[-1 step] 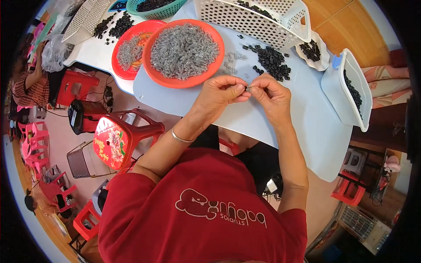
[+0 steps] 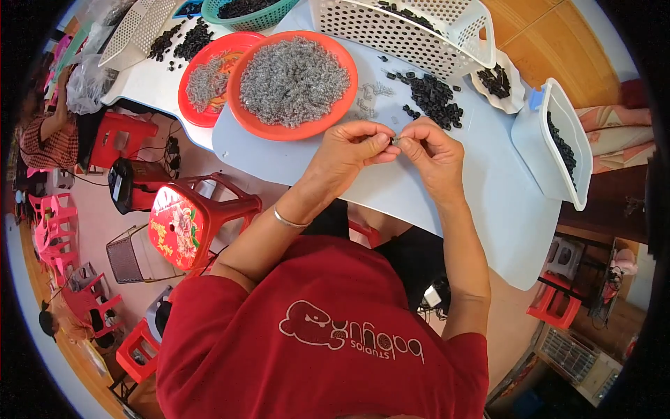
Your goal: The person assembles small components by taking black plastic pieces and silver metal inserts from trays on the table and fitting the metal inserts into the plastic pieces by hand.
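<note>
My left hand (image 2: 354, 148) and my right hand (image 2: 434, 155) meet over the near edge of the light blue table. Their thumbs and forefingers pinch a tiny piece (image 2: 395, 140), dark and partly clear; its kind is too small to tell. Just beyond my fingers lies a loose heap of small black plastic parts (image 2: 434, 99). Several clear plastic pieces (image 2: 368, 98) are scattered left of that heap. An orange-red round tray (image 2: 241, 115), heaped with small clear plastic parts (image 2: 293, 80), stands beyond my left hand.
A second red tray (image 2: 187, 105) holds more clear pieces. White perforated basket (image 2: 391, 42), scalloped dish (image 2: 513, 98) and pale blue bin (image 2: 534, 129) with black parts stand around the table. A teal basket (image 2: 269, 19) sits far left. A red stool (image 2: 178, 227) is at my left.
</note>
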Motion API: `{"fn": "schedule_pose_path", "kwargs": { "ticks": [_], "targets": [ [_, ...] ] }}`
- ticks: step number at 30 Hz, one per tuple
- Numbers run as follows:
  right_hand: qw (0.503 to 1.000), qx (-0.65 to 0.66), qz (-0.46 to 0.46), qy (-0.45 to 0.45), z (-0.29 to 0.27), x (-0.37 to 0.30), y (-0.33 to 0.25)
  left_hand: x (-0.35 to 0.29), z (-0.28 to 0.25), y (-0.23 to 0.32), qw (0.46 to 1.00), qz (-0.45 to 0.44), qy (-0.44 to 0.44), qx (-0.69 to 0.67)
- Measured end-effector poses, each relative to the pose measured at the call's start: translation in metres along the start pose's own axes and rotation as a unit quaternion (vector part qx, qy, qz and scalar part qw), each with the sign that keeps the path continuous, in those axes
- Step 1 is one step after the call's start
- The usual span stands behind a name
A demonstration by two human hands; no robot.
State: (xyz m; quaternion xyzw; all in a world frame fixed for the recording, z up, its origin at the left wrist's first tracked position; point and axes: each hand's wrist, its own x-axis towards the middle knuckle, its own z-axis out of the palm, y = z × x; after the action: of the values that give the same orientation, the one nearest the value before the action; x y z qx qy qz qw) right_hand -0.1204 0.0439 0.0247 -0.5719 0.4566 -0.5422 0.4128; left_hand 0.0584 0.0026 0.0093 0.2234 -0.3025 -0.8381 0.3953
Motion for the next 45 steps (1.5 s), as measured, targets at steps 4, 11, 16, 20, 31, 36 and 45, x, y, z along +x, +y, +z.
{"fn": "schedule_pose_path", "kwargs": {
  "ticks": [4,11,16,20,31,36,45],
  "targets": [
    [0.999,-0.033,-0.005,0.014,0.000,0.001,0.002,-0.002,0.007,0.003,0.999,-0.036,0.035,0.009],
    [0.998,-0.053,-0.015,0.043,0.003,0.001,0.005,-0.002,0.005,0.003,0.998,-0.041,0.033,0.026],
    [0.996,-0.071,-0.038,0.031,0.002,0.001,0.000,-0.001,0.005,0.001,0.999,-0.022,0.028,0.036],
    [0.995,-0.090,-0.044,0.003,-0.004,0.000,-0.003,-0.003,0.002,-0.003,0.997,0.002,0.016,0.080],
    [0.981,0.022,0.195,0.002,-0.008,-0.036,-0.015,-0.006,-0.003,-0.008,0.970,-0.056,-0.119,0.206],
    [0.947,-0.273,0.084,0.149,-0.019,-0.021,-0.009,-0.004,-0.005,-0.006,0.979,-0.066,-0.117,0.150],
    [0.898,-0.417,-0.015,0.140,-0.020,0.030,0.001,-0.011,-0.007,-0.009,0.983,-0.045,-0.109,0.141]
  ]
}}
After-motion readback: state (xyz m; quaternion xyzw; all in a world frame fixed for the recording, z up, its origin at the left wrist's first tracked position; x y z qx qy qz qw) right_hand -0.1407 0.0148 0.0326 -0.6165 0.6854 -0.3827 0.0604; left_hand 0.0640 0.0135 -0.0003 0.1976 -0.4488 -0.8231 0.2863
